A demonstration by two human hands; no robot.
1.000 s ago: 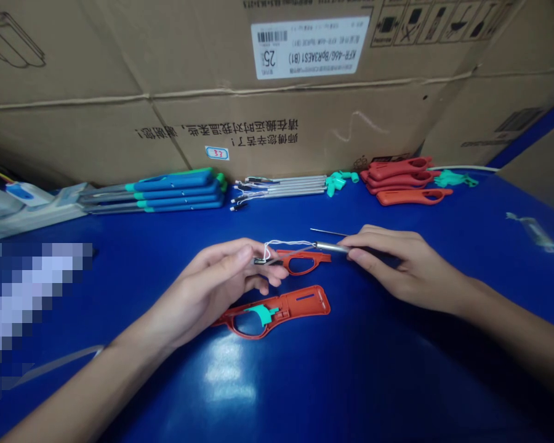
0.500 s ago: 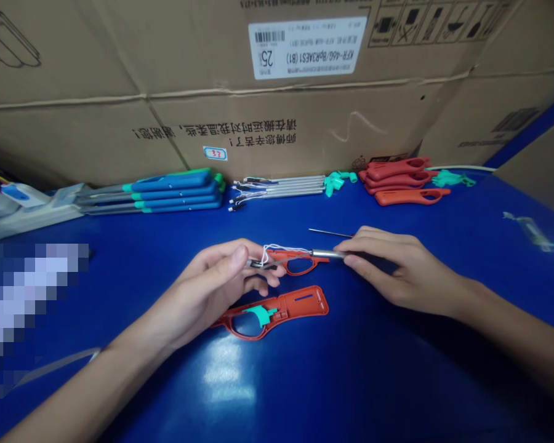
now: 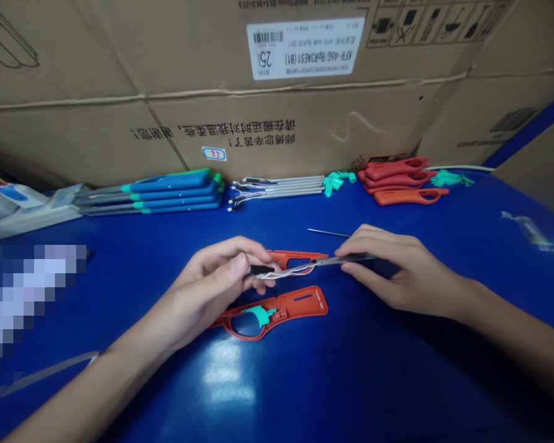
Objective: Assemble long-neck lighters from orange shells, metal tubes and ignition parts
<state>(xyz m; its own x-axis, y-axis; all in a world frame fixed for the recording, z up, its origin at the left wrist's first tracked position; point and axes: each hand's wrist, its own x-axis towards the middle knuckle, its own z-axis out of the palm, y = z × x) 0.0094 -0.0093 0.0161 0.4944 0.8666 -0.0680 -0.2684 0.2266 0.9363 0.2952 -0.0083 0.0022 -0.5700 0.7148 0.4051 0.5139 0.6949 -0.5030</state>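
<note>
Your left fingers (image 3: 238,265) pinch the black part (image 3: 261,269), right fingers (image 3: 361,246) the metal tube (image 3: 329,261); pulling these apart could strain the white wires (image 3: 287,274).

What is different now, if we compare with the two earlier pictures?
The wired end of the metal tube in the right hand moved lower in view. The white wires, which arched upward, now run low toward the left hand, where the black part shows more. Neither hand let go. The orange shell and its green piece stayed in place.
</note>
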